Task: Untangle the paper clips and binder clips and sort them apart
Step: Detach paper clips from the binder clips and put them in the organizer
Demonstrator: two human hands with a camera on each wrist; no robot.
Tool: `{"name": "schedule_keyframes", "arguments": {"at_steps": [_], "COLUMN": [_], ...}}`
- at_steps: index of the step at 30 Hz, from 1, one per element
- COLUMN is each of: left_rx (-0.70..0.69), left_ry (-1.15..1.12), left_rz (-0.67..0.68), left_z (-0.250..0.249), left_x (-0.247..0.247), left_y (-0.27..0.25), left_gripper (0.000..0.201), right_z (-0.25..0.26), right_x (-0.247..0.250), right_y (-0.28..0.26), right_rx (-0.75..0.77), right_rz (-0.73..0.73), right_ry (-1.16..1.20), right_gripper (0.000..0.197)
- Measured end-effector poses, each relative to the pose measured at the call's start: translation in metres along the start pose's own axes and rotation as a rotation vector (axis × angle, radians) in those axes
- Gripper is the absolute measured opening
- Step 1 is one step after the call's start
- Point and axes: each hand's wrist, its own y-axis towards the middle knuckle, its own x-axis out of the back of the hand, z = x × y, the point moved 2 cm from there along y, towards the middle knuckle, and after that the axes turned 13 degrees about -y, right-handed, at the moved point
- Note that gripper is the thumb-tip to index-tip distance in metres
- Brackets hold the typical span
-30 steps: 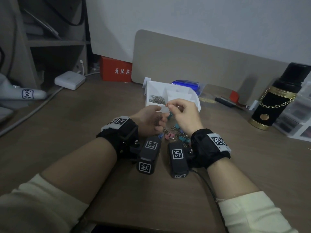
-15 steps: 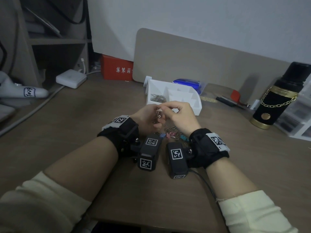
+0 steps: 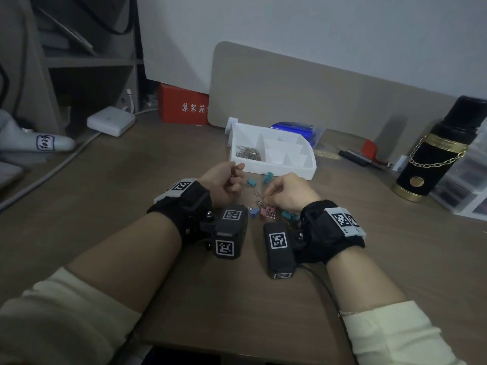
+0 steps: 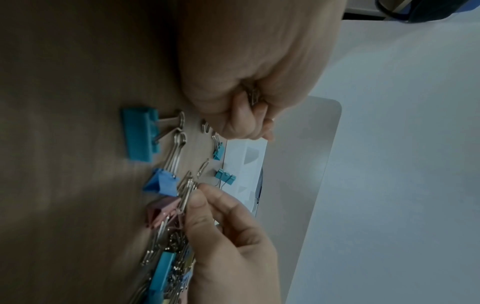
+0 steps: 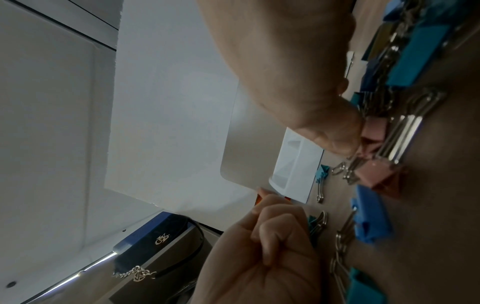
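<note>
A tangle of silver paper clips and coloured binder clips [image 3: 263,210] lies on the brown desk between my wrists. My left hand [image 3: 235,180] is a curled fist holding paper clips [image 4: 253,97], just in front of the white tray's [image 3: 290,171] left corner. My right hand [image 3: 266,200] reaches down to the pile and pinches a bunch of paper clips [image 4: 187,191] beside the blue binder clip [image 4: 162,183] and pink binder clip [image 4: 158,211]. Loose teal binder clips [image 3: 268,177] lie near the tray. Sorted paper clips [image 3: 247,152] fill the tray's left compartment.
A black flask with a gold chain [image 3: 434,154] stands at the right, with clear drawers [image 3: 469,185] beyond it. A red box [image 3: 184,108], a white power adapter [image 3: 110,121] with its cable, and a beige board [image 3: 316,101] line the back.
Both hands came down from in front of the tray and moved apart. The left drew left with its clips; the right dropped onto the pile and took hold of clips.
</note>
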Motion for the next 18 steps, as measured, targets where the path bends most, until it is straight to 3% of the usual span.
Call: {"name": "schedule_keyframes", "arguments": {"at_steps": [5,18], "left_rx": [-0.001,0.003], "left_ry": [-0.007,0.029], "left_rz": [0.010,0.032], "left_z": [0.001,0.002], "left_x": [0.001,-0.002], "left_y": [0.000,-0.005], "left_gripper": [0.031,0.036], "right_z": [0.006,0.015], "right_x": [0.006,0.003], "right_y": [-0.008,-0.014], "right_rx": [0.039,0.016], "right_rz": [0.072,0.136], "right_ry": [0.032,0.064], "right_gripper": [0.007,0.015]}}
